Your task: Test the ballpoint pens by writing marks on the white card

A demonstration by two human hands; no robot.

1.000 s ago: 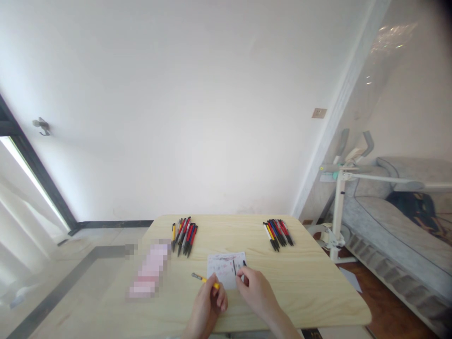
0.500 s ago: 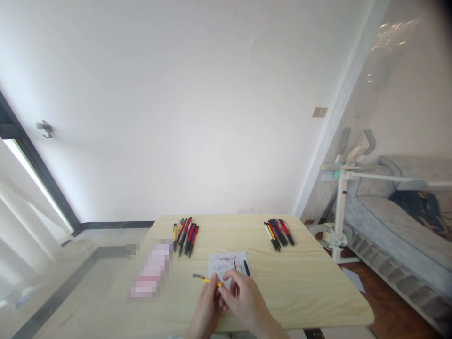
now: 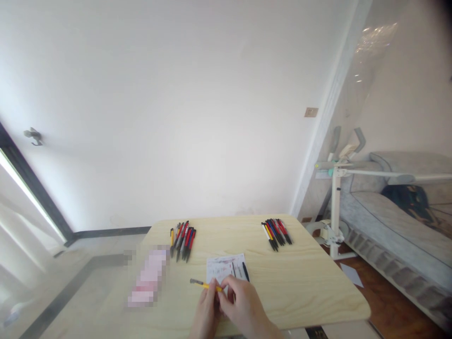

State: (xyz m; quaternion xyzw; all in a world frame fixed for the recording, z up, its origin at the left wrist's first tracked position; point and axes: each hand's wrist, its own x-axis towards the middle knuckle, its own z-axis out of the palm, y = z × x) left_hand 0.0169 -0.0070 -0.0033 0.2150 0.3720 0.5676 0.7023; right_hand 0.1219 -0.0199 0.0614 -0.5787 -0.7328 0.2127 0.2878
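A yellow pen with a grey end [image 3: 201, 283] lies crosswise over the near edge of some written-on paper [image 3: 219, 266]. My left hand [image 3: 207, 303] is closed around the pen's middle, its thumb on top. Around the pen's right end, my right hand [image 3: 244, 301] is closed in a pinch; the fingers hide that end. A black pen [image 3: 246, 271] rests along the paper's right edge, just beyond my right knuckles.
Several coloured pens [image 3: 183, 241] lie at the table's back left, and another row of pens [image 3: 276, 234] at the back right. A pixelated pink item [image 3: 148, 280] is on the left. Beyond the table's right edge stands white exercise equipment [image 3: 335, 212] before a grey sofa [image 3: 381, 216].
My right thumb and index finger have come together on the pen's right end. The pen stays in my left hand. The whole view has shifted slightly.
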